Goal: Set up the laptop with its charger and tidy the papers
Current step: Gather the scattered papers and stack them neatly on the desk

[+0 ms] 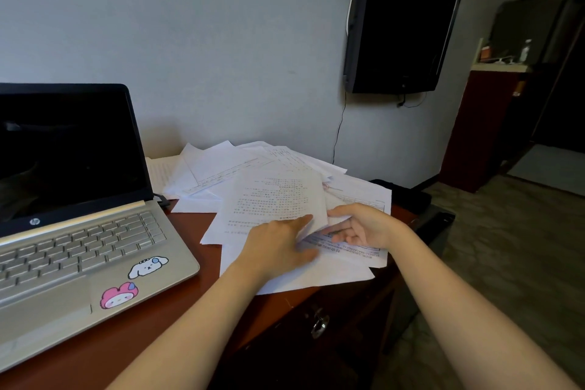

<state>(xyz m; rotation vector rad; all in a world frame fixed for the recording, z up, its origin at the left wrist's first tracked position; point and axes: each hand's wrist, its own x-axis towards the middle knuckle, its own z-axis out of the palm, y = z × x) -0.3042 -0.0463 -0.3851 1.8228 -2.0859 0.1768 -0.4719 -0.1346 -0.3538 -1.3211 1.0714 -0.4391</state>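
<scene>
A silver laptop (82, 250) stands open on the left of the red-brown desk (202, 291), its screen dark, two cartoon stickers on the palm rest. A dark plug with a cable (162, 199) sits at its right side by the hinge. A loose heap of printed papers (253, 174) covers the desk to the right of the laptop. My left hand (278, 247) grips the near edge of a printed sheet (275, 199) on top of the heap, thumb under the lifted edge. My right hand (364, 226) pinches the right edge of papers beside it.
A black television (402, 19) hangs on the grey wall, a thin cable dropping from it behind the papers. A dark object (408, 196) lies past the desk's right end. A key hangs from the drawer lock (319, 323). A red-brown cabinet (481, 127) stands at right.
</scene>
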